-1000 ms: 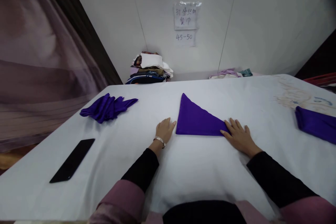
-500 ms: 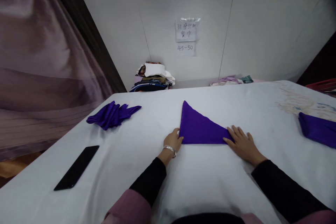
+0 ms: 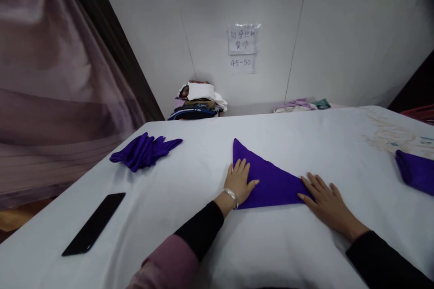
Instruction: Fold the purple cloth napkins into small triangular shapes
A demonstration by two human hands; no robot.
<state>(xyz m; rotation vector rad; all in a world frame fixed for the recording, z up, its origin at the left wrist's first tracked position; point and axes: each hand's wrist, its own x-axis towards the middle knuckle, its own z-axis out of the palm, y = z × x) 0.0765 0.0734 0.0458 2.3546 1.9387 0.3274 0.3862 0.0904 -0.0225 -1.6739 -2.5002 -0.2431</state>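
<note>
A purple cloth napkin (image 3: 271, 184), folded into a triangle, lies flat in front of me with one point directed away. My left hand (image 3: 240, 181) rests on its left part, fingers spread and thumb apart. A silver bracelet (image 3: 232, 197) circles that wrist. At the napkin's right corner, my right hand (image 3: 322, 198) lies with outstretched fingers, fingertips on the cloth and covering the tip.
On the white-covered table (image 3: 203, 158), a gathered purple napkin (image 3: 144, 151) and a black phone-like slab (image 3: 95, 223) lie left. Another folded purple cloth (image 3: 417, 171) is at right. Stacked clothes (image 3: 200, 101) sit beyond the far edge, below a handwritten sign (image 3: 242, 39).
The napkin has shifted nearer to me. My left hand has gone from pinching its left edge to lying spread on top. My right hand has moved nearer and rightward, still at the right corner.
</note>
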